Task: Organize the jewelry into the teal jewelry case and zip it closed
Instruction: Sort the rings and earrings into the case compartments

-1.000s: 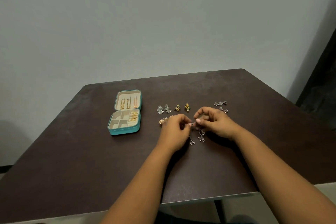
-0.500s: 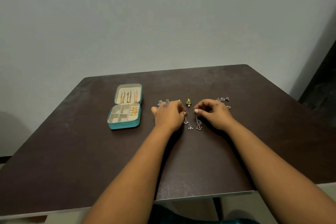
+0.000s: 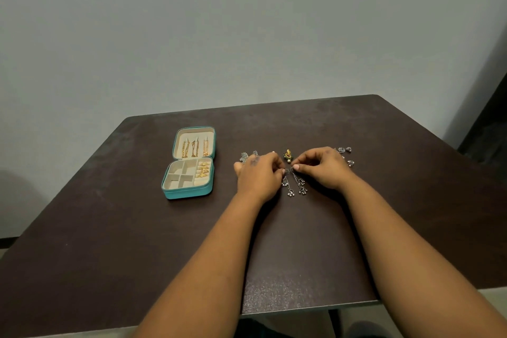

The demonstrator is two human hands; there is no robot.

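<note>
The teal jewelry case (image 3: 186, 194) lies open on the left of the dark table (image 3: 109, 228). Gold earrings hang in its lid and gold pieces sit in its right compartments. My left hand (image 3: 259, 174) and my right hand (image 3: 321, 166) meet at the table's middle, each pinching the top of a silver dangling earring (image 3: 295, 185) whose chains trail toward me on the table. A gold and green earring (image 3: 288, 156) lies just beyond my fingertips. Silver pieces (image 3: 245, 157) show behind my left hand, and more silver pieces (image 3: 346, 155) lie past my right hand.
A plain grey wall stands behind the table. A dark doorway or panel (image 3: 491, 123) is at the far right. The table's near edge (image 3: 310, 306) runs under my forearms.
The view has shifted and my hands with the silver dangling earring sit a little farther out on the table. The chains now lie spread on the surface.
</note>
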